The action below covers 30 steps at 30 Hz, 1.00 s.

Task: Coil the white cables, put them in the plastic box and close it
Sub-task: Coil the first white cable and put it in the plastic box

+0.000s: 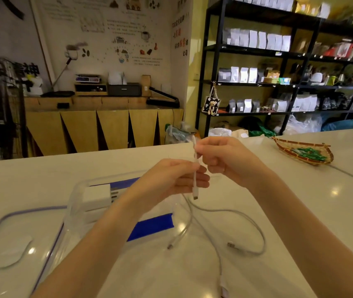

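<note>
A thin white cable (195, 181) runs upright between both hands, held above the counter. My left hand (171, 179) pinches it lower down, and its small plug dangles just below the fingers. My right hand (222, 158) grips the cable higher up. More white cable (248, 220) lies in loose curves on the counter under the hands, with plug ends near the middle. The clear plastic box (79, 190) with blue clips stands open to the left, a white charger (97, 197) inside it. Its clear lid (10, 214) lies flat at the far left.
A woven boat-shaped basket (304, 152) with green-wrapped sweets sits at the right on the glossy white counter (300, 201). A flat white oval object (12, 252) rests on the lid. Black shelves of goods stand behind.
</note>
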Each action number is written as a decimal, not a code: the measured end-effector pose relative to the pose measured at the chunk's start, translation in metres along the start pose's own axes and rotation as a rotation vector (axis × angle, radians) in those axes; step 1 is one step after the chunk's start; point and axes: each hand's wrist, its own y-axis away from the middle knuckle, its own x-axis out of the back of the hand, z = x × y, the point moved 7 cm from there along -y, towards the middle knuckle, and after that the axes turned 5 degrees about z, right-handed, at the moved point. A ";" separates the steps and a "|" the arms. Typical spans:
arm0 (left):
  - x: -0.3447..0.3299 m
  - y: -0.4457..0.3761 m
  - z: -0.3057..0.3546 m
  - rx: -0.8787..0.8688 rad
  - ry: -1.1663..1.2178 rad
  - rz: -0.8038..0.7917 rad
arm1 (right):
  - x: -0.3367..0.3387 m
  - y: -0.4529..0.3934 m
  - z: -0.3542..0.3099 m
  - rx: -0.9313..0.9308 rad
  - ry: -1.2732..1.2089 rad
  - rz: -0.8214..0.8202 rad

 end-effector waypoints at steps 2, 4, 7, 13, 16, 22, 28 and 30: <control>0.003 0.006 0.010 -0.024 0.030 -0.079 | -0.013 -0.008 -0.006 -0.003 -0.093 -0.020; 0.006 0.010 0.019 -0.041 0.052 -0.119 | -0.028 -0.016 -0.010 -0.009 -0.153 -0.073; 0.017 0.013 0.028 -0.068 0.109 -0.076 | -0.051 -0.024 -0.010 -0.027 -0.252 -0.147; 0.044 0.023 0.034 -0.019 0.178 -0.101 | -0.051 -0.040 -0.009 0.167 -0.023 0.091; 0.054 0.031 0.040 -0.007 0.285 -0.156 | -0.050 -0.046 -0.013 0.369 0.225 0.280; 0.056 0.037 0.056 -0.148 0.382 -0.183 | -0.086 -0.034 -0.001 0.452 0.414 0.003; 0.095 0.039 0.072 -0.349 0.541 0.036 | -0.093 -0.030 0.001 0.341 0.754 -0.144; 0.101 0.036 0.069 -0.369 0.571 0.095 | -0.100 -0.022 -0.003 0.334 0.910 -0.188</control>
